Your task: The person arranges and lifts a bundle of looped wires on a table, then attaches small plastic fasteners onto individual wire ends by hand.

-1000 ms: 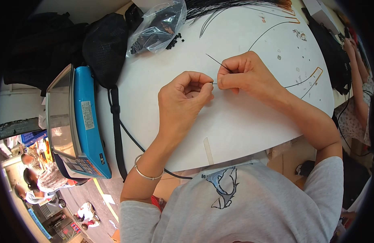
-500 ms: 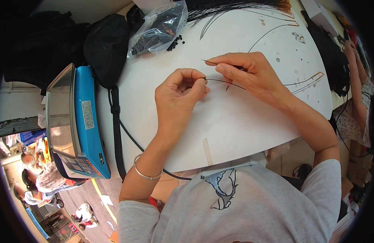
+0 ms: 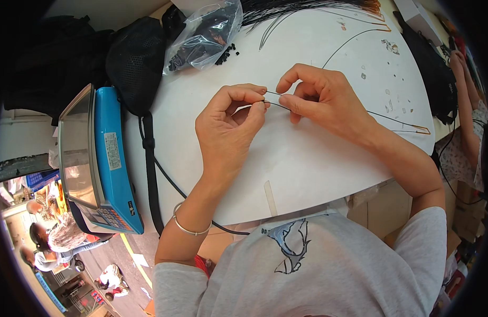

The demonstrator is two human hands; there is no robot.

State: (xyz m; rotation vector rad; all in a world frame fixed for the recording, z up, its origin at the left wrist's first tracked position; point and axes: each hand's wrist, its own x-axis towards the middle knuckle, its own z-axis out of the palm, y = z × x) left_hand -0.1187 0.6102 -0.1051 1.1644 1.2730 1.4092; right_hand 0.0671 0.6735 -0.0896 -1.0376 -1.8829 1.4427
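Tabletop (image 3: 334, 169) spreads white near blue scale (image 3: 114, 185) — left fingers (image 3: 254, 113) pinch wire (image 3: 277, 104), right fingers (image 3: 294, 75) parted.

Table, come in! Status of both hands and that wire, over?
Left grip: pinching thin black wire. Right grip: partly open, any hold on wire unclear. Clear plastic bag of dark contents: beyond left grip, not touching.

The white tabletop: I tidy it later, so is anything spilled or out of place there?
Small black pieces lie loose on the white tabletop beside the clear plastic bag rather than inside it, so they look spilled, though they may have been set there. Marks toward the right look like stains or scuffs.
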